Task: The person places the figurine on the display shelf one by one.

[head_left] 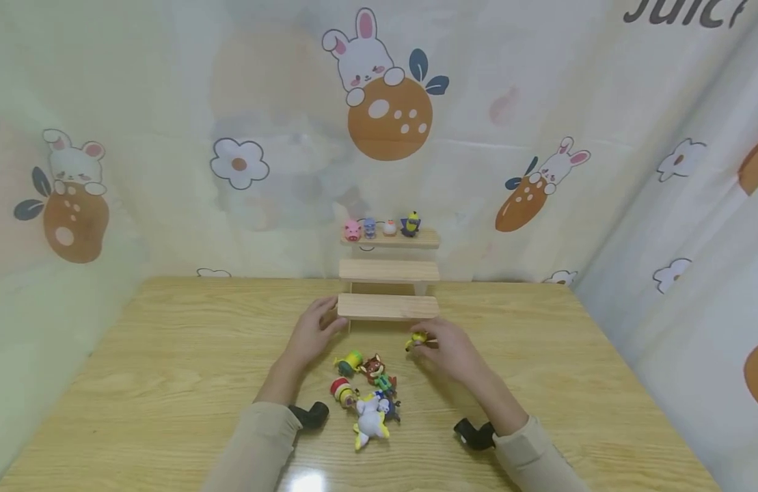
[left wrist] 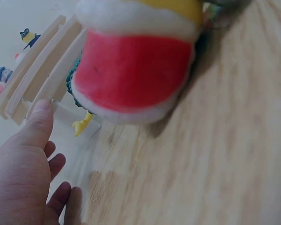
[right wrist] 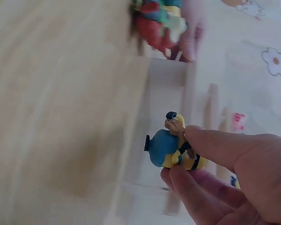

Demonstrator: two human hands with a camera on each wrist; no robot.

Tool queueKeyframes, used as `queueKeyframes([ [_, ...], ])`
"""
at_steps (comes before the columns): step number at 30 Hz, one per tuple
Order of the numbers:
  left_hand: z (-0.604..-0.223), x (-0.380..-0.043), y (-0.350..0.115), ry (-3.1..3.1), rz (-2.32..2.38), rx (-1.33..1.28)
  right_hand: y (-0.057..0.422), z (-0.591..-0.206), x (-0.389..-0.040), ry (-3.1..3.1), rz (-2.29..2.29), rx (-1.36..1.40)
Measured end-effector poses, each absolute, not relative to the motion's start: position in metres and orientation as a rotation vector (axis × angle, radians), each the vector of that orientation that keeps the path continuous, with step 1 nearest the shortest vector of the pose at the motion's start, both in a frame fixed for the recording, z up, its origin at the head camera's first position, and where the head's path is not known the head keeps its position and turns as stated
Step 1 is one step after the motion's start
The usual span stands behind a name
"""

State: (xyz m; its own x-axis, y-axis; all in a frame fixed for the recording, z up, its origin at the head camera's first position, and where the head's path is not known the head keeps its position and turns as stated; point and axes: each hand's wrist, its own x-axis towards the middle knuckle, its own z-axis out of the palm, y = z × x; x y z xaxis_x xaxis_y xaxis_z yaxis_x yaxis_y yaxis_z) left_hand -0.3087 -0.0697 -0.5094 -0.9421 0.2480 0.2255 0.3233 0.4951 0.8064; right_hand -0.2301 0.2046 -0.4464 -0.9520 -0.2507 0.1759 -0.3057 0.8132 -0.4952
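My right hand [head_left: 454,350] pinches a small yellow-and-blue minion figurine [right wrist: 163,148] between thumb and fingers, just in front of the right end of the wooden three-step stand [head_left: 387,308]. In the right wrist view the figurine lies sideways, its blue part toward the tabletop. My left hand [head_left: 312,333] holds nothing; its fingers are relaxed, with the fingertips right at the left end of the lowest step. Between the forearms lie loose figurines: a fox [head_left: 375,370], a yellow-and-green one [head_left: 350,363], a red-and-yellow one [left wrist: 136,70] and a white-and-yellow one [head_left: 370,417].
On the top step stand a pink pig [head_left: 352,230], a bluish figurine [head_left: 370,228], a white one [head_left: 389,228] and a yellow one with dark wings [head_left: 412,224]. A patterned curtain [head_left: 280,219] hangs behind the wooden table [head_left: 169,369]. Black straps circle both wrists.
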Motion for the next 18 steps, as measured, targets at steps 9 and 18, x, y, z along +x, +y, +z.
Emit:
queueKeyframes([
  [9,-0.508,-0.308,-0.067,-2.636,-1.469,-0.526,0.219,-0.415,-0.231,-2.851,0.882,0.454],
  [18,-0.508,-0.307,-0.068,-2.637,-1.466,-0.510,0.224,-0.368,-0.261,-2.790,0.891,0.432],
])
